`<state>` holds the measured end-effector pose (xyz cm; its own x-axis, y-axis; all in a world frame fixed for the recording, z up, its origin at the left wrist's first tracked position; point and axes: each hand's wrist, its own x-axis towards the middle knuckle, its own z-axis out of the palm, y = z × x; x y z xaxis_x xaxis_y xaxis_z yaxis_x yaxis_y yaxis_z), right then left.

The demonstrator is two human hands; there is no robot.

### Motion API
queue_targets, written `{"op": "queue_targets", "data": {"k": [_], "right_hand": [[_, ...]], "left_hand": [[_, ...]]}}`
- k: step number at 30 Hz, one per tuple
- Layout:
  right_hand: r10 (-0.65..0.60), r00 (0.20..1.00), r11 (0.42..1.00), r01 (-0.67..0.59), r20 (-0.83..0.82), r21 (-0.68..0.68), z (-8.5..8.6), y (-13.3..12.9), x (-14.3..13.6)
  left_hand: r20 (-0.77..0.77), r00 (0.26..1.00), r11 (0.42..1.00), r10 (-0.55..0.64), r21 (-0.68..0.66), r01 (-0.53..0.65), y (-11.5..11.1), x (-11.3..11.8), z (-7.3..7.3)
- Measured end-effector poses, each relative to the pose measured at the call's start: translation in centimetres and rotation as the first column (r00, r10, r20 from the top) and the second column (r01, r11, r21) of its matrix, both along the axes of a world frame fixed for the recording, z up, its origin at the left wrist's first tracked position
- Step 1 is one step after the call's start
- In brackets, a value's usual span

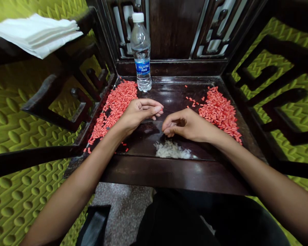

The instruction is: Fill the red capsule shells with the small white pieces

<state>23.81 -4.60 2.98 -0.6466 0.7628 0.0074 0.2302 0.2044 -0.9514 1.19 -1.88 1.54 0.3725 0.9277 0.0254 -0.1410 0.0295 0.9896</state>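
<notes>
My left hand (145,110) pinches one small red plastic piece (161,110) between thumb and fingertips, above the dark wooden seat (143,143). Close by on the right, my right hand (182,124) has its thumb and fingers pressed together; whatever they hold is too small to make out. Below that hand lies a small heap of whitish translucent bits (171,150). A large pile of red pieces (118,102) spreads out beyond my left forearm. Another red pile (220,111) sits to the right, past my right wrist.
An Aquafina water bottle (141,51) stands upright at the back of the seat. White folded tissues (38,34) rest on the left armrest. Carved dark wood armrests (269,78) flank both sides. A few loose red pieces (192,101) lie near the right pile.
</notes>
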Motion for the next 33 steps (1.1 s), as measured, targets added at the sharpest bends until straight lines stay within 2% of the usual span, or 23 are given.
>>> {"op": "queue_targets", "data": {"k": [4,10,17,28,33], "right_hand": [[-0.138,0.978,0.99,0.138,-0.158,-0.007,0.4,0.5,0.3],[-0.331,0.876,0.928,0.369,-0.351,0.046,0.1,0.9,0.1],[-0.363,0.839,0.92,0.391,-0.406,-0.013,-0.3,0.2,-0.9],[-0.392,0.818,0.915,0.393,-0.42,-0.087,-0.5,0.0,-1.2],[-0.397,0.817,0.91,0.409,-0.418,-0.065,-0.5,0.0,-1.3]], "left_hand": [[0.026,0.999,0.999,-0.032,-0.031,0.033,-0.2,0.1,0.4],[0.034,0.998,0.998,-0.061,-0.024,0.062,-0.5,0.4,0.4],[0.039,0.99,0.99,-0.136,-0.037,0.138,-0.7,0.9,0.0],[0.056,0.987,0.988,-0.147,-0.042,0.15,-0.7,0.9,-0.1],[0.054,0.988,0.987,-0.143,-0.06,0.146,-0.9,0.9,0.0]]}}
